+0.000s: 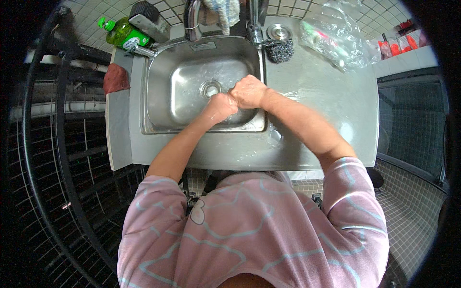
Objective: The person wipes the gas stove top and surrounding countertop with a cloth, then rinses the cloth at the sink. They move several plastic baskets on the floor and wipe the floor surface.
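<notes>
My left hand (pixel 221 107) and my right hand (pixel 248 92) meet over the right half of a stainless steel sink (pixel 162 86). Both look wet. Their fingers are curled and touch each other, and whether anything small lies between them is hidden. The drain (pixel 210 89) shows just beyond my left hand. Behind the sink stands a curved faucet (pixel 193 21), with a striped cloth (pixel 225 14) hanging beside it.
A green soap pump bottle (pixel 128 37) stands at the back left, near a red cloth (pixel 116 78) on the ledge. Right of the sink lie a metal scouring pad (pixel 280 51), a round metal strainer (pixel 279 32) and a clear plastic bag (pixel 335 39). Water wets the grey counter (pixel 324 90).
</notes>
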